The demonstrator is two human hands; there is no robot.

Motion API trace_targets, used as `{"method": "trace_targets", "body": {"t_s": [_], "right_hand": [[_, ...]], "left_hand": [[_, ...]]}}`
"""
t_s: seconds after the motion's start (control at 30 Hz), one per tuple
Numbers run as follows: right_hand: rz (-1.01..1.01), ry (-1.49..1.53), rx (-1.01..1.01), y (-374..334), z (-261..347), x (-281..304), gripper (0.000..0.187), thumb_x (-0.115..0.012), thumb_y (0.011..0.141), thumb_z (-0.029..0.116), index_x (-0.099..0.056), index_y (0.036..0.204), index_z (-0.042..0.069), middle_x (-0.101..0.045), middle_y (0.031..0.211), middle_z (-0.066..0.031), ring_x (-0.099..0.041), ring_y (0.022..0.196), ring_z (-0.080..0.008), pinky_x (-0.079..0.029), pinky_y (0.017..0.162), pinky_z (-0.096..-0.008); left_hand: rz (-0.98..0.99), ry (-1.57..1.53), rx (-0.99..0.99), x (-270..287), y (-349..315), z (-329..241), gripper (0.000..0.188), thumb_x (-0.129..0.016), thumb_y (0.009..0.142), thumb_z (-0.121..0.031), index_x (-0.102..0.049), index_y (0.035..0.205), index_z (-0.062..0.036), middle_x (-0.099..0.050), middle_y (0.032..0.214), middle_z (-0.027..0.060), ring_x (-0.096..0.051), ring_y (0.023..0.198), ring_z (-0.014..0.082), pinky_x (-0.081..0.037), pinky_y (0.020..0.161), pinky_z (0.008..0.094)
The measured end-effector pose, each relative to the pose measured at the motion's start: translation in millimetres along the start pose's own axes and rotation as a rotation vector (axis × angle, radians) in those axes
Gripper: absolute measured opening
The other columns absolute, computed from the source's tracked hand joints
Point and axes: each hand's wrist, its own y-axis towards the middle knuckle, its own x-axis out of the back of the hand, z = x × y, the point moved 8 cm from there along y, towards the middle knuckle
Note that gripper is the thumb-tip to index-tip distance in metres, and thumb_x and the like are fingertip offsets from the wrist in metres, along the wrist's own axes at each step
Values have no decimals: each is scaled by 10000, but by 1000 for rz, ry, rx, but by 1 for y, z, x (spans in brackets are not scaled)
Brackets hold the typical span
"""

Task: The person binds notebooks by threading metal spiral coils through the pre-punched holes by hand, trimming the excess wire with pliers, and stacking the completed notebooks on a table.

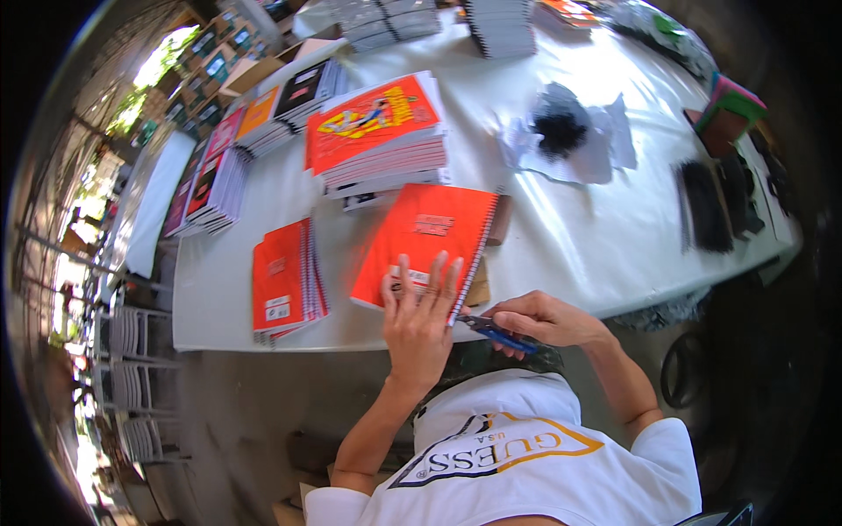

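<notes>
A red spiral-bound notebook [425,219] lies at a slant near the front edge of the table. My left hand [417,331] rests flat on its lower part, fingers spread. In my right hand [553,321] is a pair of blue-handled pliers [500,333], with the fingers wrapped round the handles. The jaws reach the lower end of the notebook's wire spiral; whether they grip the wire is too small to tell. To the left, a small pile of red spiral notebooks [285,273] lies with its coils to the right.
Behind the notebook stands a stack of printed red covers and pages [377,123]. More book stacks [215,188] line the table's left side. A heap of black bits [561,131] sits on crumpled white paper [614,145]. Black wire coils [702,206] lie at the right edge. Stacked white chairs [140,381] stand left.
</notes>
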Motion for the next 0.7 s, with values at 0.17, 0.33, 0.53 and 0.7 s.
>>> {"method": "trace_targets", "body": {"t_s": [0.17,0.33,0.53,0.7], "right_hand": [[-367,-507,405,-5,46,66,259,-531,988,122,-624,1201,10,-629,987,-129,-605,789,-172,-513,674,-307],[-885,-1052,191,-16,0,189,244,-608,937,172,-660,1134,38,-593,976,-162,-603,814,-323,-496,762,-407],[-1020,-1040,526,19,68,155,414,-772,789,129,-646,1177,62,-569,1182,-128,-572,1078,-305,-463,924,-397],[-613,-459,933,116,153,15,849,-812,755,136,-347,1465,120,-451,1413,-144,-445,1297,-285,-377,1069,-419]], "left_hand": [[-131,-123,155,56,-2,68,570,-611,853,0,-515,1397,-140,-526,1420,51,-427,1362,293,-315,1109,451],[-438,-165,332,131,-16,188,576,-575,876,63,-496,1410,-137,-530,1416,67,-516,1284,203,-439,1011,312],[-489,-303,367,145,-49,261,510,-634,903,-110,-504,1395,-87,-529,1403,115,-492,1307,261,-395,1071,385],[-550,-1134,212,139,-56,292,756,-653,829,-473,-385,1474,-187,-368,1524,64,-393,1368,257,-361,1108,479]]}}
